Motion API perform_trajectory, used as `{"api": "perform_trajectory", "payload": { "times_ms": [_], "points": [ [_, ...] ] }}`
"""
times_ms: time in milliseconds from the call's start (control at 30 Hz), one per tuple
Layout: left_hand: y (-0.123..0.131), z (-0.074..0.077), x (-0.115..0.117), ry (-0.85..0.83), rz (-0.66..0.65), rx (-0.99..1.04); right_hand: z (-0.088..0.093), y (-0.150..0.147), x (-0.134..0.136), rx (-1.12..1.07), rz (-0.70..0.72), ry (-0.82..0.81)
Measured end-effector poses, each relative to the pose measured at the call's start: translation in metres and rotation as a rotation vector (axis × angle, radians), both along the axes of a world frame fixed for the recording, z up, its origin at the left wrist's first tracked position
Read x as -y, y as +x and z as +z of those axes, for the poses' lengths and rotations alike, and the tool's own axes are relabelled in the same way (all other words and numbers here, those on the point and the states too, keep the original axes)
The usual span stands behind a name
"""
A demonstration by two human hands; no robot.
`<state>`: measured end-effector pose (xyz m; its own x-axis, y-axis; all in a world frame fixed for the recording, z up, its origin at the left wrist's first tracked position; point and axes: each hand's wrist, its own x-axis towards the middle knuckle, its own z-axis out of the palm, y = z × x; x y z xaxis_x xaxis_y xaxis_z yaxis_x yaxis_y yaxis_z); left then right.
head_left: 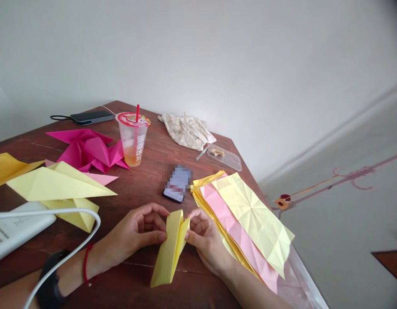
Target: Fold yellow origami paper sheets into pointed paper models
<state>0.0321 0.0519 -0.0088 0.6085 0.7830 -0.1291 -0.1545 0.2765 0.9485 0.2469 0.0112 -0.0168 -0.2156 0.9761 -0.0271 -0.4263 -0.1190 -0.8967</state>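
Observation:
My left hand (137, 229) and my right hand (206, 240) both pinch a narrow folded strip of yellow origami paper (168, 253) from either side, above the wooden table (146, 274). The strip stands tilted, with its lower end pointing toward me. My right wrist rests beside a stack of creased pink and yellow paper sheets (246, 223). A red string bracelet (86, 262) and a black wristband (50, 279) circle my left arm.
Folded pale yellow paper (56, 186) and magenta origami (89, 150) lie at the left. Further back stand a plastic drink cup with a red straw (133, 139), a phone (178, 183), a power bank (88, 117), a crumpled cloth (187, 131) and a plastic tray (224, 157). A white cable (56, 212) crosses above my left arm.

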Motion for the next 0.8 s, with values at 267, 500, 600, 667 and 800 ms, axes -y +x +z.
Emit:
{"api": "perform_trajectory", "payload": {
  "times_ms": [267, 500, 600, 667, 800],
  "points": [
    [-0.001, 0.000, 0.007, 0.126, -0.031, -0.086, 0.007, -0.007, 0.002, 0.167, -0.001, 0.142],
    [0.001, 0.013, 0.017, 0.375, -0.024, -0.182, 0.010, -0.008, 0.009, 0.297, 0.030, 0.246],
    [0.000, 0.016, 0.017, 0.467, -0.044, -0.179, 0.013, -0.008, 0.009, 0.328, 0.050, 0.233],
    [0.000, 0.017, 0.017, 0.485, -0.041, -0.181, 0.015, -0.007, 0.008, 0.330, 0.043, 0.220],
    [0.001, 0.017, 0.017, 0.482, -0.022, -0.130, 0.014, -0.006, 0.007, 0.327, 0.023, 0.186]
  ]
}}
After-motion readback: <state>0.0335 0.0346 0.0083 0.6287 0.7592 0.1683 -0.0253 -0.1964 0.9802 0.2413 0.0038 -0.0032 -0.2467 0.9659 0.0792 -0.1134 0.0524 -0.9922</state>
